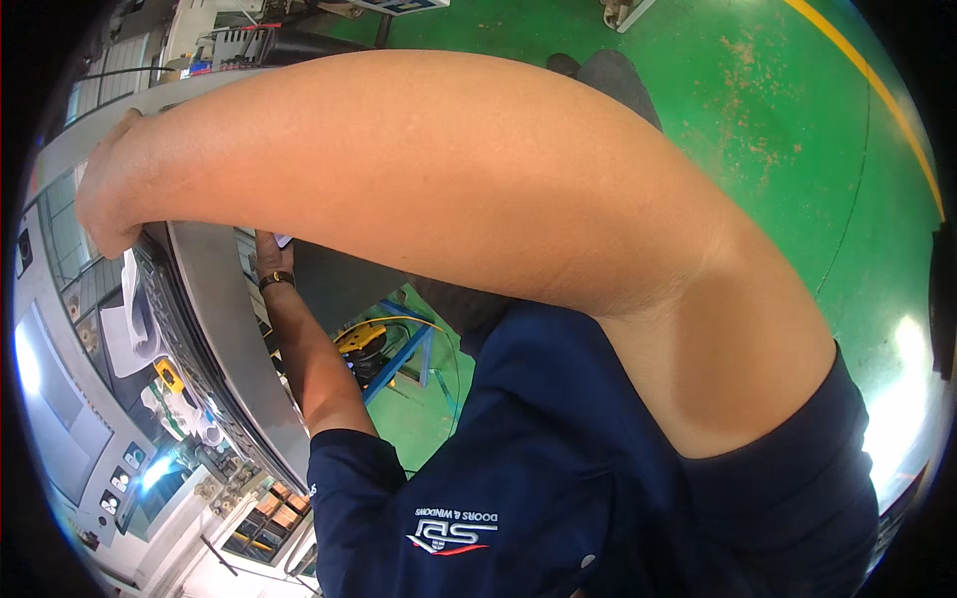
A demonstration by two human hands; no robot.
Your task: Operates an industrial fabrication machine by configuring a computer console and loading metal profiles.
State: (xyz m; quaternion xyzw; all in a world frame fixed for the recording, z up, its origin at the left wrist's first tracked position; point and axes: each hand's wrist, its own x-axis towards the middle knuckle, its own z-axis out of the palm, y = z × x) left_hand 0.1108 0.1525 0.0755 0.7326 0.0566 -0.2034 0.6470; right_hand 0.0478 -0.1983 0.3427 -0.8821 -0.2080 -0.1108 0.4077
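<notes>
My bare right arm stretches across the whole view to the far left. My right hand (108,194) is bent down at the long grey metal surface (224,319), and its fingertips are out of sight. Below that forearm my left hand (271,255), with a watch (276,279) on the wrist, reaches up beside a dark grey panel (339,284). A small white and purple thing (284,240) shows at its fingers. My right forearm covers the rest of that hand, so I cannot tell whether it grips the thing.
Along the grey surface runs a black ribbed strip (179,319). Beyond it lie white papers (130,334) and a yellow tape measure (169,376). A machine control panel (70,399) stands far left. Below are a blue metal stand (399,364) and a yellow-black device (361,341) on green floor (778,130).
</notes>
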